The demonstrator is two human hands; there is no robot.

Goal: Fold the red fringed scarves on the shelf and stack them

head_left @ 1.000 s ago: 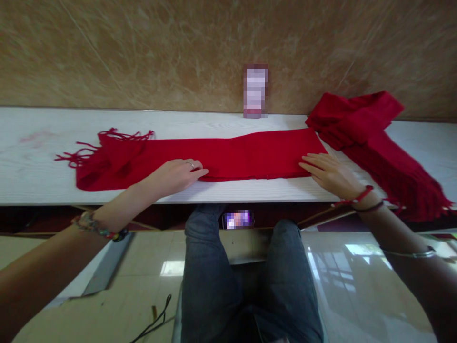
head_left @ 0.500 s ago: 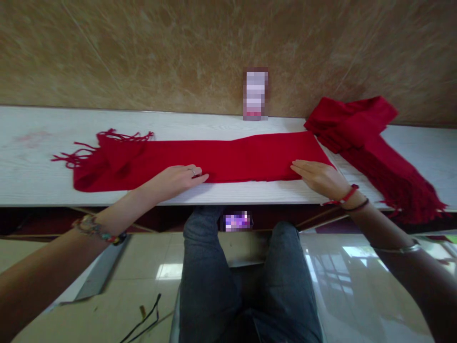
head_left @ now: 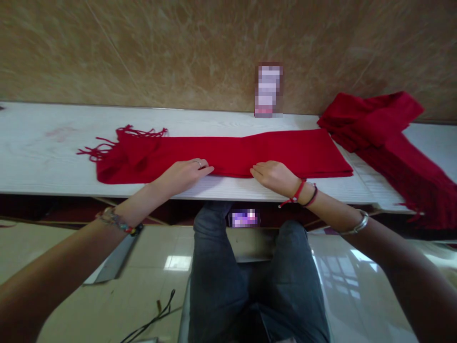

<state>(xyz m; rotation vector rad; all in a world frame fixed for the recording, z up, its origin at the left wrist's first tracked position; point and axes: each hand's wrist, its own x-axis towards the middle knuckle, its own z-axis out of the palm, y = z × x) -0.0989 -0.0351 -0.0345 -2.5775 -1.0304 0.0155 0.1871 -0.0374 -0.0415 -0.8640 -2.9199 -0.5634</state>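
Note:
A red scarf [head_left: 228,152] lies flat and folded lengthwise on the white table, its fringed end at the left. My left hand [head_left: 189,175] rests at the scarf's near edge, thumb and fingers pressed together around that edge. My right hand [head_left: 274,176] is a short way to the right on the same edge, fingers together on the cloth. A second red scarf [head_left: 382,124] lies loosely bunched at the right, with its fringe hanging over the table's front edge. Neither hand touches it.
The white table [head_left: 43,152] runs along a brown marbled wall [head_left: 178,57]. A blurred-out upright item [head_left: 268,90] stands against the wall. Below the table edge sits another blurred item [head_left: 244,218]. Dark cables [head_left: 153,321] lie on the tiled floor.
My right hand has moved left along the scarf's near edge, away from its right end and closer to my left hand. The whole view has shifted slightly.

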